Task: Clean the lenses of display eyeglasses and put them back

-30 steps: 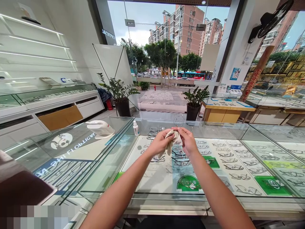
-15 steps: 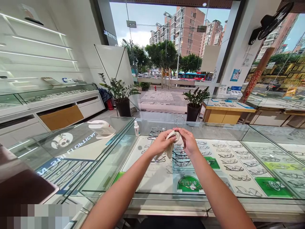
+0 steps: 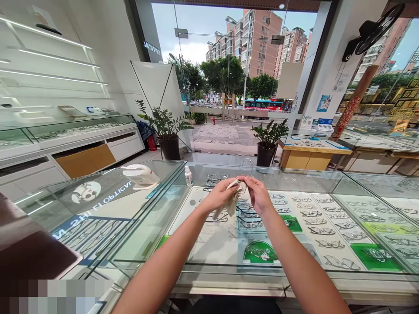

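Shop light and daylight through a glass front fall on a glass-topped surface [image 3: 209,248], with eyeglass frames [image 3: 330,243] laid out in rows beneath the pane. Seen from the head camera, with the white bottle [image 3: 188,176] as landmark, the pale cloth [image 3: 233,205] is to its right and a little nearer the person, held up over the glass. The left hand [image 3: 220,194] grips the bunched cloth between thumb and fingers, its loose end hanging below. The right hand [image 3: 259,192] has its fingers pinched in on the cloth's right part. Just beyond the fingertips, right of the bottle, stands a thin round outline [image 3: 245,165]; whether the right hand also holds this is too fine to tell.

To work the cloth well, I would keep both grips light, steady whatever sits in the folds with one hand, rub with the other in small strokes, and gather the dangling end so it does not snag.

Left of the bottle stands a white device [image 3: 140,175]; farther off, behind it, are two potted plants [image 3: 169,146], one to each side. Well nearer and left of it, a dark brown panel [image 3: 29,248] juts in. Nothing visible blocks the hands; the bottle seems the likeliest thing for a swinging left elbow to knock.
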Demonstrator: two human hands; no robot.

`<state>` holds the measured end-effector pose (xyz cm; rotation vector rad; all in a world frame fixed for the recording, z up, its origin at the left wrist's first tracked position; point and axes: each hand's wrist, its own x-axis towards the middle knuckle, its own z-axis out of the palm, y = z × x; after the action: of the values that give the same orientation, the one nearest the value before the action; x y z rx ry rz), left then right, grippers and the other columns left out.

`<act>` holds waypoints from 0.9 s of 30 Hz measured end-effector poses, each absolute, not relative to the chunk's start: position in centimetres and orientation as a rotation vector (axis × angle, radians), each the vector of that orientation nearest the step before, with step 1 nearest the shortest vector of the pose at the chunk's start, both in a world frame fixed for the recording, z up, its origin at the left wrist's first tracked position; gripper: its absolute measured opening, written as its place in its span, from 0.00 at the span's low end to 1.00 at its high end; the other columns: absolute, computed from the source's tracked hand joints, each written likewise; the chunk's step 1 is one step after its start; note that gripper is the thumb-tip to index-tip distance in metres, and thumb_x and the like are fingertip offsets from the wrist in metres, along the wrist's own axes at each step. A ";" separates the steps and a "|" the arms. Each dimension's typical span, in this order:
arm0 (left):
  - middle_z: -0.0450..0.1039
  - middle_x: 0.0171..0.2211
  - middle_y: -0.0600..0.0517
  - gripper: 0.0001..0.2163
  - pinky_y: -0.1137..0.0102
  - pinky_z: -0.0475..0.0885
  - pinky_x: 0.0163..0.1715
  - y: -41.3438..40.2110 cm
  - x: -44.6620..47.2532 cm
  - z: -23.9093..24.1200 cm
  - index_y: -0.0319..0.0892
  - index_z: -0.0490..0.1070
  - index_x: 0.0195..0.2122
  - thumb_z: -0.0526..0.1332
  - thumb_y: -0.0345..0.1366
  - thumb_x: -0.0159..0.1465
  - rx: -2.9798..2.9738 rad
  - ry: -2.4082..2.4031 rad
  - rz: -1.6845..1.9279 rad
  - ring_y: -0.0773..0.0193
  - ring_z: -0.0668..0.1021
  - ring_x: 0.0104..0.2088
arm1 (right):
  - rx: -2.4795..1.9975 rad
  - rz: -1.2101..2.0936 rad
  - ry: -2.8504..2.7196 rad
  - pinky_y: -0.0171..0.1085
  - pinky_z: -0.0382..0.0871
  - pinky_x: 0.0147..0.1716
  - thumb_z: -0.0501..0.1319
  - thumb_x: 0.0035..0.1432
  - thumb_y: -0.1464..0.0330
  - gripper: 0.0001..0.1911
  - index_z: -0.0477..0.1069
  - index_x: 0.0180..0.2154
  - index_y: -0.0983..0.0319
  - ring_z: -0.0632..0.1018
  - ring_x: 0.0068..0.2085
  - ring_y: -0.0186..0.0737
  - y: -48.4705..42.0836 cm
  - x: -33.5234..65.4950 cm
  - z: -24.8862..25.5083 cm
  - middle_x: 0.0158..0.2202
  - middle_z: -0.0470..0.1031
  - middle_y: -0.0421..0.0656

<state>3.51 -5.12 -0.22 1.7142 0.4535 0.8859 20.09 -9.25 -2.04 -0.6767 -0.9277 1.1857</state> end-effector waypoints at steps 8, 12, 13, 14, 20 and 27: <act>0.74 0.32 0.51 0.24 0.71 0.67 0.33 -5.9 5.4 -1.6 0.38 0.79 0.49 0.66 0.56 0.65 1.663 0.539 1.142 0.65 0.72 0.30 | -0.681 1.115 -0.990 0.42 0.73 0.53 0.74 0.54 0.54 0.18 0.86 0.42 0.58 0.82 0.50 0.47 -9.4 19.4 -2.2 0.46 0.86 0.46; 0.77 0.34 0.49 0.25 0.70 0.68 0.35 -5.6 4.7 -0.8 0.38 0.80 0.47 0.62 0.58 0.67 1.701 0.512 1.058 0.62 0.74 0.33 | -0.692 1.105 -1.028 0.42 0.73 0.51 0.74 0.55 0.55 0.17 0.87 0.42 0.58 0.82 0.48 0.46 -9.4 19.9 -1.9 0.45 0.86 0.45; 0.77 0.35 0.49 0.24 0.70 0.68 0.36 -5.5 4.4 -0.5 0.38 0.80 0.47 0.63 0.57 0.67 1.712 0.494 1.017 0.62 0.74 0.34 | -0.695 1.118 -1.018 0.41 0.74 0.48 0.74 0.55 0.55 0.17 0.87 0.41 0.58 0.82 0.46 0.46 -9.4 20.0 -1.8 0.44 0.86 0.45; 0.77 0.36 0.48 0.24 0.70 0.68 0.37 -5.5 4.2 -0.4 0.38 0.80 0.46 0.64 0.56 0.66 1.719 0.476 0.980 0.62 0.74 0.35 | -0.695 1.131 -1.000 0.41 0.74 0.46 0.74 0.54 0.54 0.17 0.87 0.41 0.58 0.82 0.43 0.45 -9.4 20.1 -1.8 0.43 0.86 0.45; 0.73 0.33 0.51 0.22 0.72 0.65 0.35 -5.6 4.3 -0.8 0.38 0.79 0.47 0.70 0.51 0.62 1.715 0.482 0.987 0.65 0.71 0.32 | -0.666 1.182 -0.928 0.40 0.75 0.43 0.76 0.52 0.53 0.18 0.87 0.40 0.58 0.82 0.41 0.43 -9.5 19.4 -2.1 0.44 0.86 0.45; 0.72 0.29 0.52 0.26 0.71 0.63 0.33 -5.0 4.7 -1.3 0.37 0.79 0.39 0.63 0.60 0.66 1.708 0.554 1.041 0.65 0.69 0.30 | -0.704 1.101 -0.938 0.45 0.73 0.53 0.76 0.51 0.52 0.19 0.86 0.39 0.56 0.82 0.47 0.47 -9.4 19.4 -2.1 0.43 0.86 0.45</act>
<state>4.71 -4.96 -1.29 1.7081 0.5537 1.0411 19.38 -9.38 -2.08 -0.7036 -0.9383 1.1010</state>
